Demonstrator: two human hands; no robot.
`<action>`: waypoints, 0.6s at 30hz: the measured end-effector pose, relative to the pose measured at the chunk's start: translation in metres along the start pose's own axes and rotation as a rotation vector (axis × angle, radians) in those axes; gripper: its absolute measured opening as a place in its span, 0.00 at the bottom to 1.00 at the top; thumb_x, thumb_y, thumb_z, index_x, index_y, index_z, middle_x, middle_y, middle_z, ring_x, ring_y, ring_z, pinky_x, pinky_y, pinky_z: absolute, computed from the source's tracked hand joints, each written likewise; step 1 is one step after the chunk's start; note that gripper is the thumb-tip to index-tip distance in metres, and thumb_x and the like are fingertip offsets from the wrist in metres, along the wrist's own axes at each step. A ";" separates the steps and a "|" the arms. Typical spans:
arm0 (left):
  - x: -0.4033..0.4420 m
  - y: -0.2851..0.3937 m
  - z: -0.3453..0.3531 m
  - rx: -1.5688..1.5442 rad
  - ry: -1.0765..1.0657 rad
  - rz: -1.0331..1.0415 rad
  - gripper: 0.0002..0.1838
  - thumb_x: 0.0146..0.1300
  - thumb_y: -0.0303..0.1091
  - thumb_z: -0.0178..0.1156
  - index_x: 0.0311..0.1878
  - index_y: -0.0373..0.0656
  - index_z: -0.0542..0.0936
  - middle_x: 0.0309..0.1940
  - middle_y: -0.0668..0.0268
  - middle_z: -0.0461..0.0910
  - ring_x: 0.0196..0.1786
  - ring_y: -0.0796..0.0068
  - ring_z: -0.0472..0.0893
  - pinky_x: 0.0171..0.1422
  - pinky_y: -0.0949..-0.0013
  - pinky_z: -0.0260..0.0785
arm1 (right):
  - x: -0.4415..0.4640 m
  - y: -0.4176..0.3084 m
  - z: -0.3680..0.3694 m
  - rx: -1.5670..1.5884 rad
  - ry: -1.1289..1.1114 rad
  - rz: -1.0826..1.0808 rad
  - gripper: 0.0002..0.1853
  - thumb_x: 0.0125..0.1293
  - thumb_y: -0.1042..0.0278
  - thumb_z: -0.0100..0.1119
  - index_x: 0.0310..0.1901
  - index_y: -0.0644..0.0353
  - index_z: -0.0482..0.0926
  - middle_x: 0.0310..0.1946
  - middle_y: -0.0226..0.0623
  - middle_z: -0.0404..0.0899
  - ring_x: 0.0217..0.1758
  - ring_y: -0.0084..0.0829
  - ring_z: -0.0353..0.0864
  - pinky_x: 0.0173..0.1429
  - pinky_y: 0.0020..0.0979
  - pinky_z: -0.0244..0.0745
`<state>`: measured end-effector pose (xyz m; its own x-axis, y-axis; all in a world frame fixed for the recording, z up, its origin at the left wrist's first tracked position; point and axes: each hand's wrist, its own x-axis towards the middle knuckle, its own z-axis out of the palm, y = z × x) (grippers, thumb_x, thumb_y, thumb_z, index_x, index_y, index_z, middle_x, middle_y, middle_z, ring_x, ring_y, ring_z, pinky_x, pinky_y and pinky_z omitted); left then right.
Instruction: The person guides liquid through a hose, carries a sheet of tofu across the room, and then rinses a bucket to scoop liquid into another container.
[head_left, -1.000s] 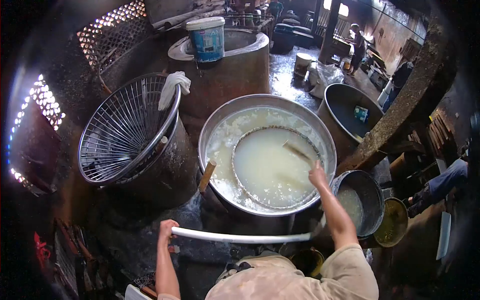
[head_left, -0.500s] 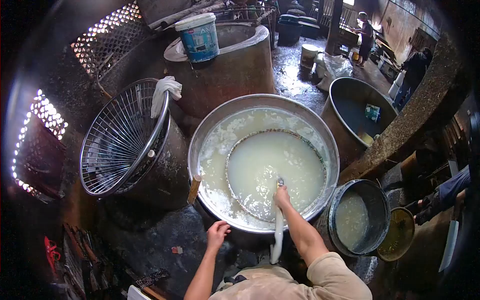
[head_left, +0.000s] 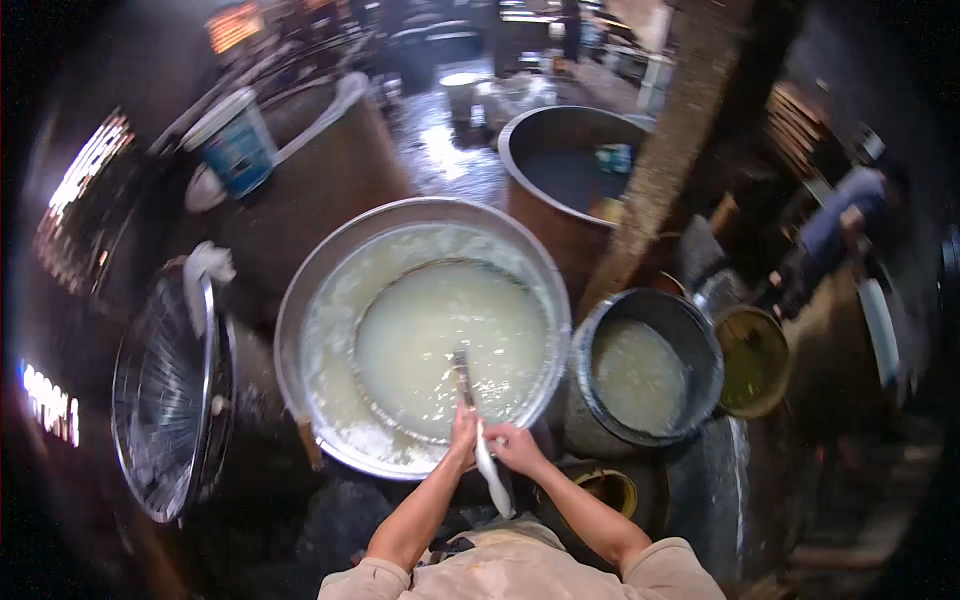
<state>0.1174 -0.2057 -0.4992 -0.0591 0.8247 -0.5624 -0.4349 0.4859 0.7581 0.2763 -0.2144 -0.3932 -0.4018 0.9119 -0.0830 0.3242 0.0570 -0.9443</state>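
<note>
A wide metal vat (head_left: 291, 352) full of cloudy pale liquid stands in front of me, with a thin round hoop (head_left: 362, 388) in the liquid. My left hand (head_left: 463, 433) is wrapped round the metal end pipe (head_left: 461, 373) of a white hose, low over the vat's near rim. The pipe points away from me over the liquid inside the hoop. From there the white hose (head_left: 488, 470) runs back toward my body. My right hand (head_left: 514, 448) is at the hose just behind the left, its fingers closed against it; the exact grip is blurred.
A dark tub (head_left: 590, 385) of pale liquid and a yellowish basin (head_left: 783, 392) stand right. Behind is a larger vat (head_left: 506, 150), beside a slanting post (head_left: 655, 160). A slatted metal basket (head_left: 205, 440) leans left. A person (head_left: 850, 215) is at far right.
The view has swung right. My left hand has come from beside the vat onto the hose's pipe end. My right hand has moved off the pipe and back along the hose.
</note>
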 end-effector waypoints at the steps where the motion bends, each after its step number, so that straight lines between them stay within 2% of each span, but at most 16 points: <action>1: -0.004 0.005 0.007 0.020 0.055 -0.038 0.31 0.69 0.42 0.45 0.70 0.56 0.44 0.30 0.64 0.70 0.23 0.76 0.72 0.24 0.69 0.71 | -0.019 0.007 -0.005 0.002 -0.003 0.014 0.11 0.55 0.69 0.58 0.39 0.60 0.81 0.34 0.41 0.81 0.39 0.34 0.81 0.44 0.31 0.75; 3: -0.019 0.020 0.023 0.086 0.123 -0.073 0.29 0.69 0.44 0.44 0.69 0.60 0.45 0.30 0.63 0.70 0.21 0.73 0.73 0.20 0.69 0.71 | -0.056 0.011 -0.015 0.039 0.041 0.056 0.10 0.55 0.68 0.57 0.39 0.60 0.81 0.34 0.40 0.81 0.38 0.33 0.81 0.44 0.31 0.75; 4: -0.028 0.028 0.030 0.068 0.139 -0.129 0.30 0.69 0.45 0.43 0.70 0.65 0.44 0.33 0.62 0.69 0.26 0.69 0.74 0.24 0.66 0.72 | -0.073 0.017 -0.017 0.040 0.110 0.078 0.10 0.55 0.68 0.57 0.39 0.60 0.81 0.34 0.40 0.81 0.38 0.33 0.81 0.44 0.31 0.75; 6: -0.042 0.039 0.047 0.065 0.243 -0.176 0.28 0.69 0.48 0.43 0.69 0.67 0.46 0.35 0.63 0.67 0.31 0.67 0.73 0.28 0.64 0.72 | -0.105 0.044 -0.012 -0.117 0.225 0.243 0.11 0.56 0.68 0.57 0.40 0.61 0.81 0.33 0.39 0.81 0.37 0.34 0.81 0.43 0.30 0.75; 8: -0.034 0.037 0.041 0.031 0.197 -0.202 0.26 0.69 0.49 0.43 0.67 0.66 0.49 0.35 0.64 0.67 0.32 0.67 0.71 0.30 0.63 0.71 | -0.129 0.071 0.002 -0.180 0.342 0.468 0.11 0.56 0.67 0.57 0.39 0.61 0.80 0.31 0.40 0.81 0.33 0.32 0.82 0.41 0.30 0.76; 10: -0.032 0.042 0.032 -0.002 0.161 -0.231 0.24 0.68 0.50 0.43 0.65 0.65 0.52 0.36 0.65 0.66 0.33 0.67 0.70 0.32 0.63 0.70 | -0.144 0.112 0.026 -0.072 0.447 0.609 0.13 0.56 0.65 0.57 0.41 0.60 0.80 0.30 0.40 0.81 0.29 0.32 0.81 0.38 0.33 0.77; 12: -0.036 0.054 0.028 -0.160 0.213 -0.247 0.15 0.66 0.53 0.46 0.47 0.54 0.65 0.27 0.67 0.69 0.25 0.71 0.70 0.27 0.67 0.69 | -0.151 0.119 0.043 0.369 0.461 0.928 0.16 0.57 0.64 0.56 0.47 0.58 0.78 0.28 0.38 0.81 0.26 0.32 0.80 0.36 0.36 0.78; 13: -0.033 0.055 0.019 -0.185 0.178 -0.287 0.16 0.65 0.54 0.46 0.40 0.51 0.65 0.25 0.67 0.69 0.24 0.71 0.70 0.27 0.67 0.68 | -0.153 0.114 0.058 0.436 0.561 1.016 0.18 0.58 0.60 0.57 0.49 0.59 0.75 0.31 0.39 0.80 0.30 0.34 0.80 0.35 0.39 0.78; 14: -0.032 0.057 0.010 -0.153 0.146 -0.306 0.16 0.65 0.54 0.46 0.40 0.51 0.65 0.25 0.67 0.69 0.24 0.71 0.70 0.27 0.67 0.68 | -0.156 0.106 0.076 0.458 0.606 1.027 0.18 0.58 0.60 0.57 0.49 0.59 0.75 0.31 0.39 0.80 0.30 0.34 0.80 0.35 0.39 0.78; 16: -0.028 0.060 -0.014 -0.178 0.033 -0.377 0.17 0.64 0.56 0.45 0.45 0.55 0.65 0.28 0.69 0.68 0.29 0.70 0.69 0.32 0.66 0.67 | -0.154 0.075 0.107 0.985 0.867 1.210 0.17 0.62 0.55 0.53 0.44 0.59 0.75 0.27 0.34 0.78 0.30 0.32 0.78 0.31 0.42 0.75; 17: -0.025 0.060 -0.027 -0.213 -0.022 -0.433 0.18 0.63 0.56 0.46 0.42 0.53 0.66 0.28 0.69 0.68 0.29 0.71 0.69 0.32 0.66 0.67 | -0.158 0.054 0.119 1.315 0.776 1.101 0.16 0.62 0.55 0.54 0.44 0.57 0.75 0.34 0.36 0.78 0.30 0.33 0.77 0.33 0.41 0.76; 18: -0.024 0.060 -0.039 -0.197 -0.041 -0.445 0.18 0.63 0.56 0.46 0.42 0.53 0.66 0.28 0.69 0.68 0.29 0.71 0.69 0.32 0.66 0.67 | -0.155 0.084 0.150 1.598 0.789 0.920 0.13 0.61 0.57 0.56 0.43 0.55 0.76 0.38 0.39 0.77 0.30 0.35 0.76 0.33 0.43 0.75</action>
<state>0.0574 -0.2077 -0.4530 0.2046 0.5619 -0.8015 -0.5724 0.7329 0.3677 0.2374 -0.4115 -0.5077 -0.0530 0.4218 -0.9051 -0.9156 -0.3823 -0.1245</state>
